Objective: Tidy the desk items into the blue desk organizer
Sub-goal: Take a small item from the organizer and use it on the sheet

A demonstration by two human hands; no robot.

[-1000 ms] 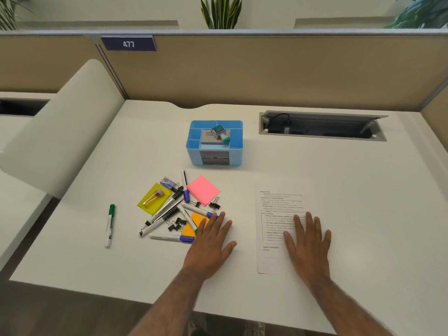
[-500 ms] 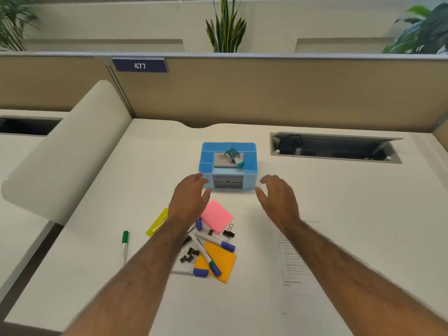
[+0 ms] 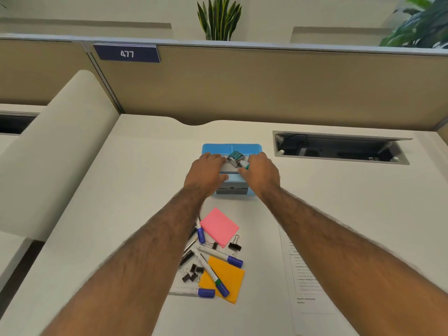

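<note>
At the counter (image 3: 135,180) centre, left hand (image 3: 206,170) and right hand (image 3: 261,174) each have a closed grip on the organizer (image 3: 232,148); suggest sliding it level toward 6 o'clock, beside the markers (image 3: 219,257) and clips (image 3: 234,246), so the bits (image 3: 235,156) on top don't tip.

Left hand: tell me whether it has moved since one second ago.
Yes. The left hand went forward, away from the person: it lay flat by the orange sticky pad and now grips the blue desk organizer on its left side.
</note>
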